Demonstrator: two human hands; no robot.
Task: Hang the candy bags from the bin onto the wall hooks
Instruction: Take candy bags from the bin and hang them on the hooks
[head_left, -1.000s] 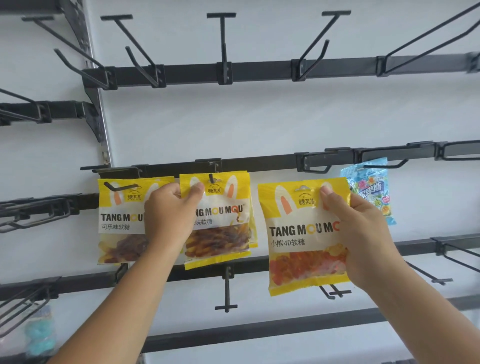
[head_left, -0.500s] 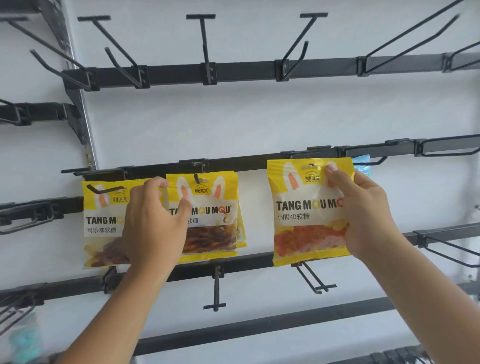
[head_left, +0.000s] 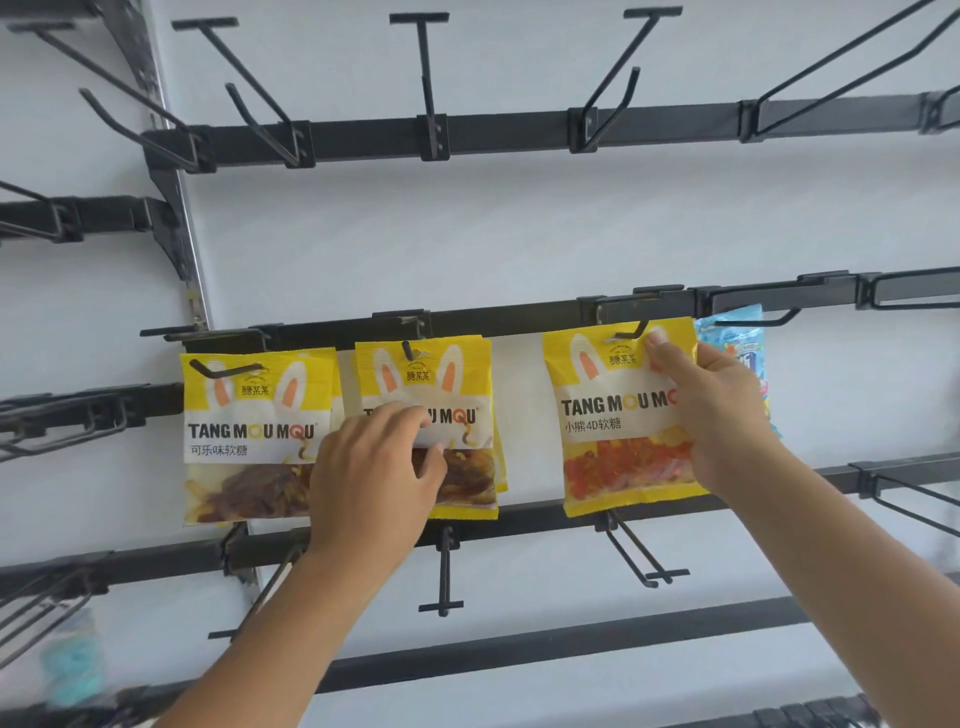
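The right hand (head_left: 722, 410) pinches the top edge of a yellow gummy-bear bag (head_left: 613, 431), whose hang hole sits at a black hook (head_left: 631, 332). The left hand (head_left: 369, 488) rests on the middle cola-gummy bag (head_left: 457, 395), which hangs beside the left cola-gummy bag (head_left: 249, 431).

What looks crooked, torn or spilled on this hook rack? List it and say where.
Nothing is torn or spilled. The right yellow candy bag sits askew: its top edge rises toward the right hand, which grips its upper right corner, and its sides lean. The hook tip shows at its hang hole, so it does not hang free.
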